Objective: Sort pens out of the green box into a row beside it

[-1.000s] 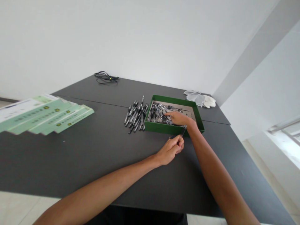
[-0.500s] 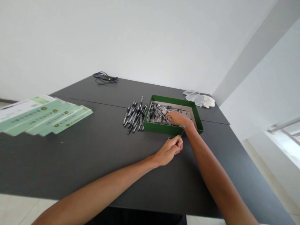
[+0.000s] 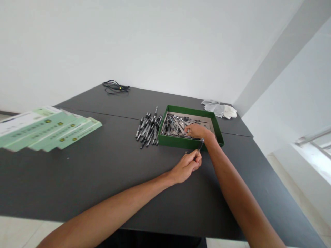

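My left hand point(image 3: 186, 166) is closed around a slim pen point(image 3: 201, 143), whose dark upper end sticks up past the fist in front of the green box point(image 3: 178, 141). My right hand point(image 3: 196, 131) reaches over the box's near wall, with bent fingers slightly apart among the loose pens and pen parts point(image 3: 176, 124) inside. No piece can be made out between those fingers, and the fingertips are partly hidden. Left of the box, a heap of black-and-clear pens point(image 3: 148, 128) lies on the dark table point(image 3: 116, 165).
Overlapping green-and-white booklets point(image 3: 51, 127) lie at the left. A coiled black cable point(image 3: 115, 86) rests near the wall at the back. White gloves point(image 3: 222, 109) lie behind the box at the right. A thin seam crosses the tabletop.
My right hand has shifted slightly right within the box, and its fingers look a bit more spread. My left hand stays in place with the pen.
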Available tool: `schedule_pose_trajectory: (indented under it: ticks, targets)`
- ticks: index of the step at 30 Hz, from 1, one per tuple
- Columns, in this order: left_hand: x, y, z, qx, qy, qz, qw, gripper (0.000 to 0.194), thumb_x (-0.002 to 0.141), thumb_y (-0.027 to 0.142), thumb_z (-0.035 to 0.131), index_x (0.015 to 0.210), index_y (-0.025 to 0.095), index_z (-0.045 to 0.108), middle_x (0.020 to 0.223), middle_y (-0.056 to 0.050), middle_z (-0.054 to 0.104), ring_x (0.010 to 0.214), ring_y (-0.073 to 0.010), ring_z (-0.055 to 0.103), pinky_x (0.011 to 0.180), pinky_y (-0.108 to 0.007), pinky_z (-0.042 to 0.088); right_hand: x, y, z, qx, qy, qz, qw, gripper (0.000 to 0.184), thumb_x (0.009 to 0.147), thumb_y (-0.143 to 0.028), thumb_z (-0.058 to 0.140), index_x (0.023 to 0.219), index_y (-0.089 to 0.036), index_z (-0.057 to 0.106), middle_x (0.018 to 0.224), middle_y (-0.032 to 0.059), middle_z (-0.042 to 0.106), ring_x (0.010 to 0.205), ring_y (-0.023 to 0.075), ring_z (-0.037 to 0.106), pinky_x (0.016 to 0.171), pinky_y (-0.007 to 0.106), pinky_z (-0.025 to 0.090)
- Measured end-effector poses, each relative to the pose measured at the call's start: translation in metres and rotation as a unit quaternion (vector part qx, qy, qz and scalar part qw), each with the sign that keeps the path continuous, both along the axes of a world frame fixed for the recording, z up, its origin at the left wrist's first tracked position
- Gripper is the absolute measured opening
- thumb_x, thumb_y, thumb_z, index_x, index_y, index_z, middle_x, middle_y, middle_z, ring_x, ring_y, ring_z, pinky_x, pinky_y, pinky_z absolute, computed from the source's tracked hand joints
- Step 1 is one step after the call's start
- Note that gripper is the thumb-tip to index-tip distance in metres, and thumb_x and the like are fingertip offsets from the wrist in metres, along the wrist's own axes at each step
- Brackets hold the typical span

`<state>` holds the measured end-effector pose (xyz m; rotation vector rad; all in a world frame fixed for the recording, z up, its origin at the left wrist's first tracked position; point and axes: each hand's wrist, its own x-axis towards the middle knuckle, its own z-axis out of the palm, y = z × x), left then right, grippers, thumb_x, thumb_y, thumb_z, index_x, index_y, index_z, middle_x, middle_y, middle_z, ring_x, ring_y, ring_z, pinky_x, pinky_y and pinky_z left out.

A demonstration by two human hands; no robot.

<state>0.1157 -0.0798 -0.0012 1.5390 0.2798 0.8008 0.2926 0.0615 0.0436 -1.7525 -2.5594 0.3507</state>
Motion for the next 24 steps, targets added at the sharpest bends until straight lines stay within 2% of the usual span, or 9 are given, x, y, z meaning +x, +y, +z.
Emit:
schedule_pose_trajectory:
  ticks: [3, 6, 12, 16, 18, 22, 24]
  targets:
    - [0.000, 0.000, -0.001, 0.003, 0.003, -0.003, 1.000, 0.009, 0.092, 0.023, 0.042, 0.086, 0.022, 0.036, 0.073, 0.005, 0.041, 0.062, -0.0116, 0.034, 0.061, -0.027, 0.028, 0.001, 0.000, 0.001, -0.022, -0.011, -0.004, 1.000, 0.020, 0.089, -0.026, 0.071, 0.107, -0.019, 0.077, 0.095, 0.0089, 0.079, 0.081, 0.0206, 0.070, 0.069, 0.026, 0.047]
    - [0.000, 0.001, -0.001, 0.005, 0.007, 0.002, 1.000, 0.009, 0.092, 0.023, 0.043, 0.086, 0.022, 0.035, 0.073, 0.005, 0.041, 0.062, -0.0114, 0.034, 0.062, -0.027, 0.029, -0.002, 0.000, 0.003, -0.022, 0.021, 0.014, 0.999, 0.018, 0.088, -0.025, 0.071, 0.104, -0.017, 0.076, 0.090, 0.0059, 0.078, 0.076, 0.0176, 0.068, 0.067, 0.024, 0.046]
    - [0.000, 0.000, 0.002, 0.008, -0.002, -0.001, 1.000, 0.009, 0.092, 0.021, 0.043, 0.086, 0.022, 0.035, 0.073, 0.005, 0.040, 0.061, -0.0114, 0.034, 0.061, -0.027, 0.029, -0.011, -0.004, 0.007, 0.003, 0.089, 0.047, 0.995, 0.012, 0.084, -0.020, 0.072, 0.094, -0.015, 0.078, 0.092, 0.0052, 0.079, 0.083, 0.0166, 0.068, 0.075, 0.023, 0.047]
    - [0.000, 0.000, 0.002, 0.007, 0.002, 0.000, 1.000, 0.010, 0.094, 0.023, 0.042, 0.087, 0.022, 0.035, 0.072, 0.005, 0.040, 0.061, -0.0113, 0.033, 0.061, -0.027, 0.029, -0.016, -0.007, 0.011, -0.029, 0.157, 0.071, 0.985, 0.011, 0.084, -0.015, 0.069, 0.092, -0.015, 0.076, 0.091, 0.0039, 0.078, 0.084, 0.0163, 0.069, 0.077, 0.024, 0.048]
    - [0.000, 0.000, 0.002, 0.004, 0.002, -0.001, 1.000, 0.010, 0.094, 0.023, 0.042, 0.087, 0.022, 0.035, 0.072, 0.005, 0.040, 0.060, -0.0112, 0.033, 0.060, -0.027, 0.029, -0.017, -0.008, 0.012, -0.032, 0.186, 0.079, 0.979, 0.016, 0.084, -0.013, 0.069, 0.098, -0.015, 0.075, 0.093, 0.0036, 0.078, 0.085, 0.0159, 0.069, 0.080, 0.025, 0.049]
    - [0.001, 0.000, 0.003, 0.001, 0.003, -0.002, 1.000, 0.009, 0.091, 0.021, 0.043, 0.087, 0.022, 0.035, 0.072, 0.005, 0.041, 0.061, -0.0113, 0.033, 0.059, -0.027, 0.028, -0.015, -0.007, 0.012, -0.005, 0.200, 0.049, 0.978, 0.041, 0.088, -0.017, 0.068, 0.129, -0.012, 0.067, 0.096, 0.0053, 0.078, 0.082, 0.0159, 0.068, 0.080, 0.026, 0.049]
    - [0.001, 0.000, 0.004, -0.003, 0.008, -0.001, 1.000, 0.009, 0.091, 0.021, 0.043, 0.087, 0.022, 0.035, 0.072, 0.005, 0.041, 0.061, -0.0113, 0.034, 0.060, -0.026, 0.028, -0.014, -0.006, 0.012, 0.001, 0.186, 0.050, 0.981, 0.039, 0.091, -0.019, 0.067, 0.129, -0.013, 0.070, 0.098, 0.0064, 0.079, 0.084, 0.0170, 0.069, 0.081, 0.027, 0.049]
